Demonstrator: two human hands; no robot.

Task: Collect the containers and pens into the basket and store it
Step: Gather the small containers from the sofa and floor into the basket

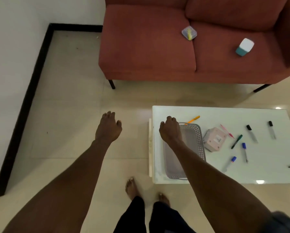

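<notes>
Left hand out over bare floor, fingers loosely curled, nothing in it; right hand likewise loose and holding nothing, above the grey basket on the white table. Right of that hand: pink container, scattered pens. Beyond both hands, on the sofa: clear container and white-and-teal container.

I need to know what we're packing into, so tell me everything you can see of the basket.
The basket is a shallow grey rectangular tray, plastic by its look, with rounded corners and walls perforated with small holes. A handle loop shows at its far end and another at its near end. It lies flat on the white table, near the table's left edge, and looks empty. The right hand and forearm hang in front of its left part, hiding it; whether they touch it cannot be told. A pink box sits just right of it.
</notes>
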